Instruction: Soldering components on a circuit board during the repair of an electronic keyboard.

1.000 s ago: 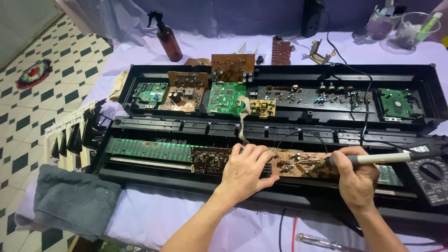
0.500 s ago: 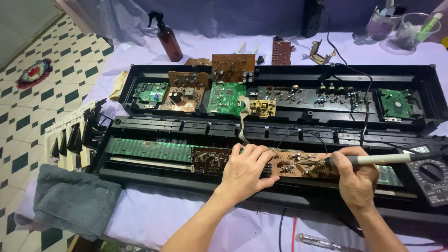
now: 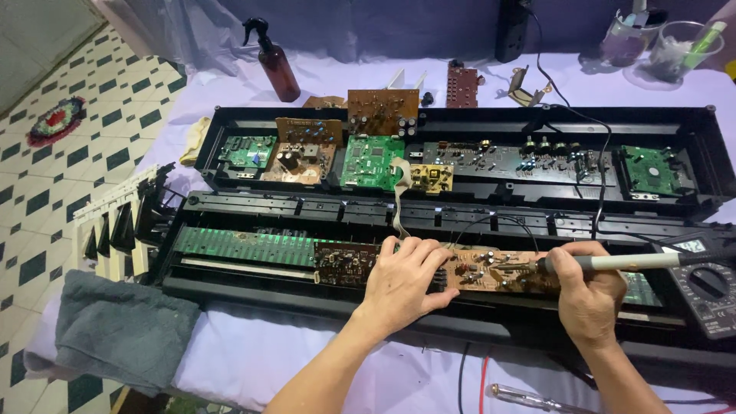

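Lilac cloth covers the table beside a checkered tile floor.

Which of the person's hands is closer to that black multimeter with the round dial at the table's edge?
Right. The right hand, holding a soldering iron, works just beside the black multimeter. The left hand rests on the brown circuit board, farther away.

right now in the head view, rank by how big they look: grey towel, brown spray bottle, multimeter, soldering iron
1. grey towel
2. multimeter, partly cut off at the frame edge
3. soldering iron and brown spray bottle: look alike; the bottle is farther away, so unranked
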